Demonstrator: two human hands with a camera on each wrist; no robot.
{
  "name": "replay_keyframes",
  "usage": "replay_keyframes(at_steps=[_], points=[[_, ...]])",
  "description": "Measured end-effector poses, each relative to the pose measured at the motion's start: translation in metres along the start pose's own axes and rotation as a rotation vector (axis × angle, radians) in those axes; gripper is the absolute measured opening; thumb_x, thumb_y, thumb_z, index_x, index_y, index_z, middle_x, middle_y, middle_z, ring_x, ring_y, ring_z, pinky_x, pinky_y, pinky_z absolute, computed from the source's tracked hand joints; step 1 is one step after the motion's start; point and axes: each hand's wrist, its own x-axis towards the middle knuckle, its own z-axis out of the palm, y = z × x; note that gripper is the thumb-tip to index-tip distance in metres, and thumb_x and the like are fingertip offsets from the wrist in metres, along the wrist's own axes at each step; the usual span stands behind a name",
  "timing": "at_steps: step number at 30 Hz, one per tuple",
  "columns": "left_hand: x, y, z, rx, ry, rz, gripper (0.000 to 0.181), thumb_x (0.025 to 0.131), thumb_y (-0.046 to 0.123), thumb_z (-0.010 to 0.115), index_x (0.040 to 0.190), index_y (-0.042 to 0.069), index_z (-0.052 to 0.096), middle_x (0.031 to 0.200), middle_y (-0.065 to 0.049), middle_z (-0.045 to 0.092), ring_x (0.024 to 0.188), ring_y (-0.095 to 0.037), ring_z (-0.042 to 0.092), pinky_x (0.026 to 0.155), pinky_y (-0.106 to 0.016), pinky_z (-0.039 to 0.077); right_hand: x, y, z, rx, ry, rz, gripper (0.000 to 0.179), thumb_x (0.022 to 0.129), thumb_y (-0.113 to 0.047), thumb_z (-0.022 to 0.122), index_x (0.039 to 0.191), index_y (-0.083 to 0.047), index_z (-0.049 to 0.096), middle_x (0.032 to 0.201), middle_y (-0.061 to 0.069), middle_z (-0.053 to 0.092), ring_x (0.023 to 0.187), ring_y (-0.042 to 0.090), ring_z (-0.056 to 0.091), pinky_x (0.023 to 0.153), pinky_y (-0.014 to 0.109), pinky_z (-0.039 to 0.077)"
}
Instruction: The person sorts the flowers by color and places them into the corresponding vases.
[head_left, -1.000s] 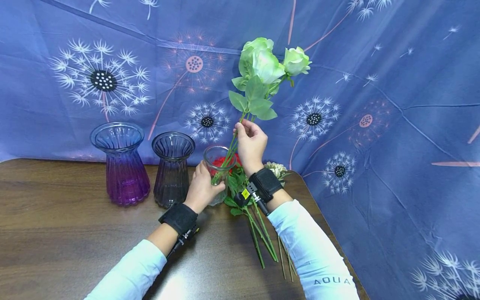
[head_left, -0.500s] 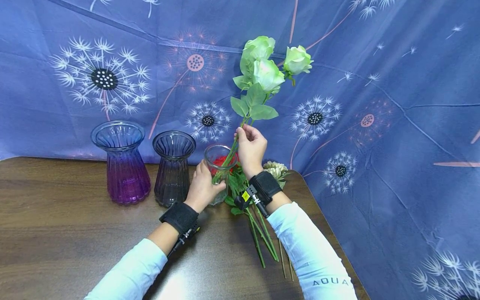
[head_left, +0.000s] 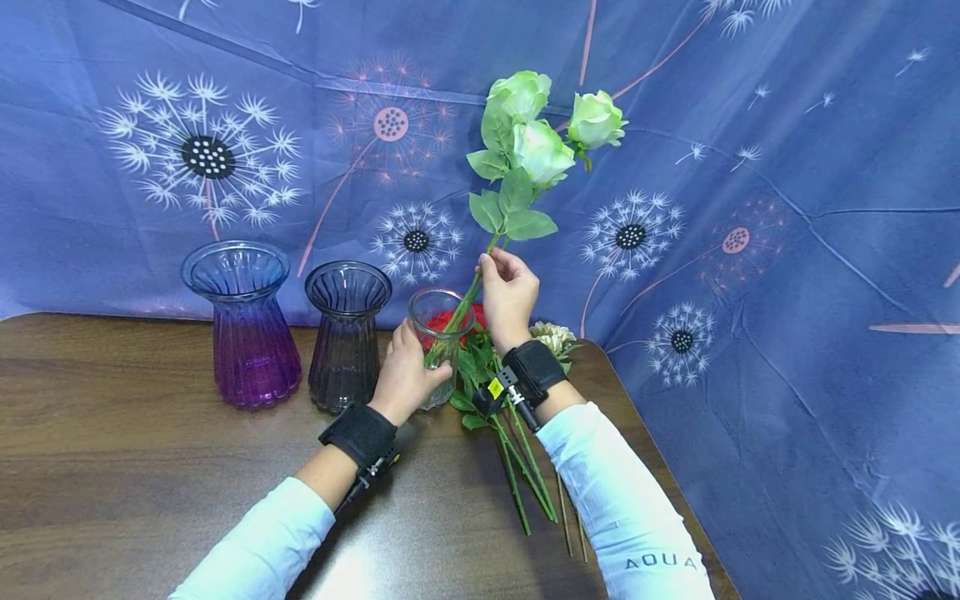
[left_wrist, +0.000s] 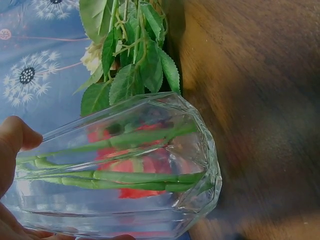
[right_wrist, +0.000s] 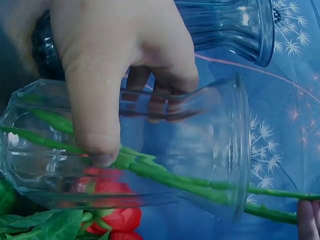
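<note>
Brown tabletop (head_left: 187, 500) beneath, our green roses (head_left: 540, 154) lean in the clear vase (head_left: 450, 346), our left hand (head_left: 405, 367) curled round its wall and right hand (head_left: 510, 296) pinching the stems (head_left: 468, 297) above its rim. We'd best brace the glass while guiding gently; the left wrist view shows stem ends (left_wrist: 197, 178) near its bottom, unseen from the head.

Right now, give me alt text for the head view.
A person's right grip pinches green roses, their stems in a clear vase that the left grip holds. A purple vase and a gray vase stand to the left; red flowers lie nearby.
</note>
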Motion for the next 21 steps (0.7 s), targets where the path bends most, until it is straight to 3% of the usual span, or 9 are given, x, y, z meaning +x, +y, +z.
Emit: replay_keyframes(at_steps=[9,16,18,21], points=[[0.0,0.0,0.001,0.006,0.002,0.002,0.093,0.074,0.025,0.075,0.142,-0.009,0.021,0.139,-0.029,0.034,0.124,-0.045,0.041,0.102,-0.05,0.039,0.002,0.004,-0.006,-0.062,-0.033,0.052,0.023,0.088,-0.012,0.064,0.102,0.005,0.067,0.091,0.021,0.069,0.071,0.024,0.067,0.073,0.036,0.056],[0.0,-0.001,0.0,0.0,-0.014,-0.004,0.093,0.076,0.026,0.073,0.142,-0.01,0.02,0.141,-0.03,0.032,0.126,-0.046,0.039,0.103,-0.052,0.037,-0.001,0.009,-0.012,-0.059,-0.029,0.078,0.02,0.086,-0.014,0.067,0.096,0.003,0.069,0.087,0.023,0.068,0.058,0.003,0.061,0.061,0.022,0.054],[0.0,-0.001,0.0,0.001,-0.009,0.002,0.092,0.075,0.025,0.073,0.142,-0.01,0.02,0.14,-0.03,0.033,0.126,-0.045,0.039,0.104,-0.051,0.037,-0.002,0.011,-0.014,-0.049,-0.03,0.08,0.021,0.085,-0.014,0.069,0.096,0.003,0.069,0.085,0.021,0.068,0.057,0.002,0.061,0.061,0.022,0.055],[0.0,-0.002,0.001,0.007,0.01,0.022,0.091,0.075,0.025,0.074,0.141,-0.011,0.022,0.139,-0.031,0.034,0.124,-0.046,0.04,0.104,-0.051,0.037,-0.002,0.013,-0.019,-0.05,-0.036,0.087,0.022,0.083,-0.015,0.07,0.095,0.003,0.068,0.079,0.013,0.068,0.061,0.01,0.065,0.067,0.031,0.057]])
